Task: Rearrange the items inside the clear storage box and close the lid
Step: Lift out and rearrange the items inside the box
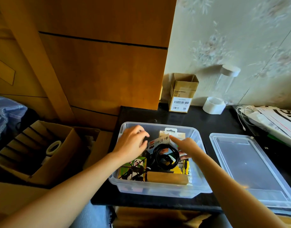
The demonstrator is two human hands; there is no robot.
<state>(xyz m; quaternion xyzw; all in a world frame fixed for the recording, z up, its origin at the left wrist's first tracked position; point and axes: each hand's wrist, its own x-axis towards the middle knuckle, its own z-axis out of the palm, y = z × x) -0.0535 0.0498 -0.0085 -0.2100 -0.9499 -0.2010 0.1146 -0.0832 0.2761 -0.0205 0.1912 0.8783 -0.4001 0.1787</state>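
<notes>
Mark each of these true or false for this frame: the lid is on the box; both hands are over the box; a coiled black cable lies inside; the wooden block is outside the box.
1. The lid is on the box. False: the lid lies on the table, right of the open clear storage box.
2. Both hands are over the box. True: left hand, right hand.
3. A coiled black cable lies inside. True.
4. The wooden block is outside the box. False: it lies inside, along the near wall.

place: home room | cues: floral wallpaper point(232, 38); wooden wardrobe point(100, 63); cardboard boxes point(47, 155)
</notes>
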